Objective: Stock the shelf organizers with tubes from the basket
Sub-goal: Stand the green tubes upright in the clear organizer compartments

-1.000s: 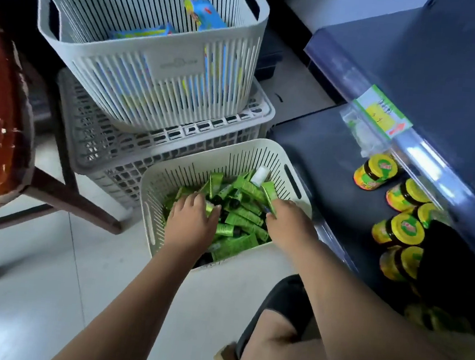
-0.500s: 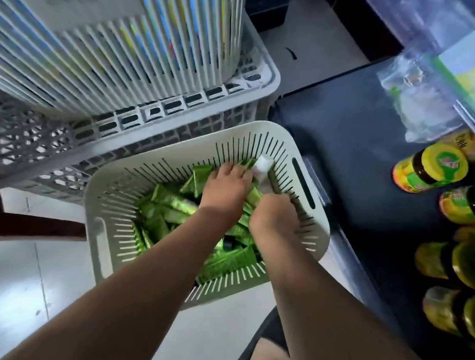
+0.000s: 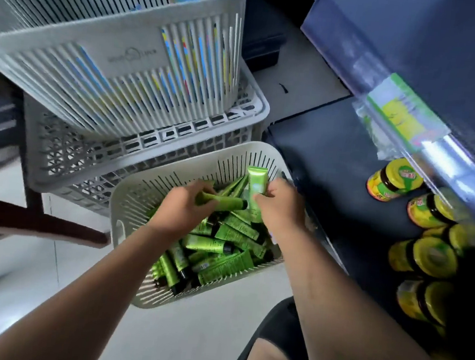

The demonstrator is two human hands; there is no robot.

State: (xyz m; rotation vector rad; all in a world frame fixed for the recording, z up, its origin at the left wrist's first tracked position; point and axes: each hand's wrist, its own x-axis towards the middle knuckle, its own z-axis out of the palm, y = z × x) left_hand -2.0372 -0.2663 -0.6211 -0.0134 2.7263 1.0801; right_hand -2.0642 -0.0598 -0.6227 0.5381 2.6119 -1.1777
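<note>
No longer buried in the pile (image 3: pixel 219 247), the left hand (image 3: pixel 183 208) grips a level green tube (image 3: pixel 224 202) and the right hand (image 3: pixel 281 205) an upright green tube (image 3: pixel 256 181) above the far right corner of the basket (image 3: pixel 118 212), so shelving looks next.

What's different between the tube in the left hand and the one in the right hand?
The left hand holds the left tube lying sideways; the right hand holds the right tube upright, flat end up. The left tube looks darker green, the right tube paler with a light patch. Both are green, held over the basket.
</note>
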